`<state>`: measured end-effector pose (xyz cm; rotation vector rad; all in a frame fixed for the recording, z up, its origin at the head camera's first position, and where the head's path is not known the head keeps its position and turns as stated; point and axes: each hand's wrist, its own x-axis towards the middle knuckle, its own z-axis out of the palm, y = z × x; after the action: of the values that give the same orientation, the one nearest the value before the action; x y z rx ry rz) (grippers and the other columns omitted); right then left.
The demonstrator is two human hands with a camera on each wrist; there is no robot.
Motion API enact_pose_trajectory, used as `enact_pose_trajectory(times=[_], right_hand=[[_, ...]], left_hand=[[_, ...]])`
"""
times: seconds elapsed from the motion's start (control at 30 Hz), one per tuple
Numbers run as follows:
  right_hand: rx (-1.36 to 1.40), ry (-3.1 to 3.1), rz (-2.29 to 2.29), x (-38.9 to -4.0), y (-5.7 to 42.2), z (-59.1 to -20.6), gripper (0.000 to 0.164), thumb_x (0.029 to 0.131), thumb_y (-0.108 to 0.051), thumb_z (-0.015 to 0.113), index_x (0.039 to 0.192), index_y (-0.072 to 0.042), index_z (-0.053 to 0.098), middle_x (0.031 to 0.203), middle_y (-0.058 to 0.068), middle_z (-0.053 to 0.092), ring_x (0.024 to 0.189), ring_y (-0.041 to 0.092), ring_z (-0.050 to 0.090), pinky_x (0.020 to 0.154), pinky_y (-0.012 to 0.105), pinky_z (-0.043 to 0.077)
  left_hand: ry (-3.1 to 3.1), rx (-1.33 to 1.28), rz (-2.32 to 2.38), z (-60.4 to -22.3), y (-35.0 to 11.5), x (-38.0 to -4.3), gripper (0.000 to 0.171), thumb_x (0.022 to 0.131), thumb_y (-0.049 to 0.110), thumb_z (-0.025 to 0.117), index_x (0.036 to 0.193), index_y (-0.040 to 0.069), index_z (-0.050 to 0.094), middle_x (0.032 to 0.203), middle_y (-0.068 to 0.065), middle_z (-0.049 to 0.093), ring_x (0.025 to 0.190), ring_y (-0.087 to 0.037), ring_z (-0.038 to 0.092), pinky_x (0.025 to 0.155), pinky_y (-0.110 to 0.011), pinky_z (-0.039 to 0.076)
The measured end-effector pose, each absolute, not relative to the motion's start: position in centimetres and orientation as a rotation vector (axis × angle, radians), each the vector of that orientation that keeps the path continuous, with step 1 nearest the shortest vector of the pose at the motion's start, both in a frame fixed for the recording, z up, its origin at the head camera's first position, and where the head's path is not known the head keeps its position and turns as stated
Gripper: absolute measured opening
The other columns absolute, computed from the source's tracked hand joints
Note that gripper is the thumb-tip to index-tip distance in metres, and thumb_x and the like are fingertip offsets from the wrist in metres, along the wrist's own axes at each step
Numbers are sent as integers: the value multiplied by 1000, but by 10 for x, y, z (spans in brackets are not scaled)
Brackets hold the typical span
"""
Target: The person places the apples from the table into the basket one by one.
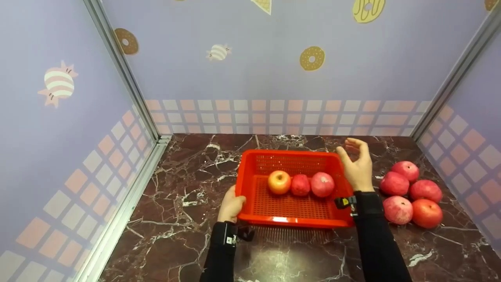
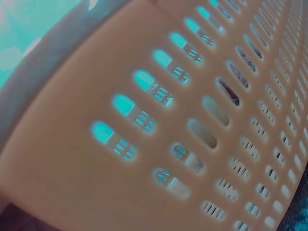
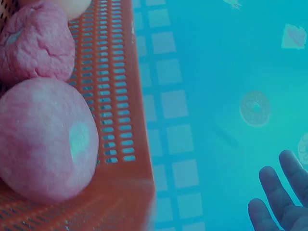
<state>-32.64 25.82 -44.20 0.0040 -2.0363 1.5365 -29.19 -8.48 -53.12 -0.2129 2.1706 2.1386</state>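
The left hand [image 1: 231, 205] grips the left rim of a red basket [image 1: 289, 221] on the desk [image 1: 184, 231], thumb over the edge, its other fingers mostly hidden. The right hand [image 1: 359, 166] is raised by the far right corner, fingers [image 3: 275, 186] spread and loosely bent, apart from the rim. Left of them, inside the basket, sit a yellowish apple [image 1: 279, 182], a small red fruit [image 1: 300, 185] and a pink fruit [image 1: 322, 184]. Five more fruits [image 1: 397, 210] cluster right of that hand.
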Motion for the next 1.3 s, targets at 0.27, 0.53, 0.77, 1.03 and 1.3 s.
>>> enact_pose_trajectory(times=[0.27,0.53,0.77,1.03,1.3], right_hand=[[-58,-1939,1541,-329,290,-460,45,96,-17,71,135,0,57,124,0,64,118,18,60,95,15,46],[-79,-1876,1530,-318,307,-460,46,95,-18,72,133,2,57,116,-12,64,112,8,60,93,16,46],[-150,-1895,1484,-310,325,-467,47,95,-19,72,133,2,57,117,-10,63,113,12,59,93,15,43],[-274,-1922,1463,-296,349,-477,47,95,-23,71,135,-2,57,116,-16,61,113,6,57,88,11,43],[-414,-1951,1459,-282,369,-493,45,96,-28,69,136,-10,55,113,-25,57,116,0,53,93,16,38]], left_hand=[[2182,-191,2152,-531,-85,-292,70,76,-12,45,146,-9,42,137,-36,55,118,-52,60,94,-56,55],[2167,-191,2177,-532,-85,-293,69,77,-13,44,146,-10,43,136,-36,55,116,-51,60,95,-57,55],[2162,-193,2179,-532,-84,-293,71,77,-13,45,148,-10,40,137,-36,55,116,-49,61,95,-56,55],[2152,-204,2169,-530,-85,-292,73,78,-13,45,150,-8,38,140,-36,54,117,-52,61,95,-59,55],[2177,-192,2168,-531,-84,-291,71,78,-13,45,148,-10,39,137,-36,54,116,-49,61,94,-57,55]])
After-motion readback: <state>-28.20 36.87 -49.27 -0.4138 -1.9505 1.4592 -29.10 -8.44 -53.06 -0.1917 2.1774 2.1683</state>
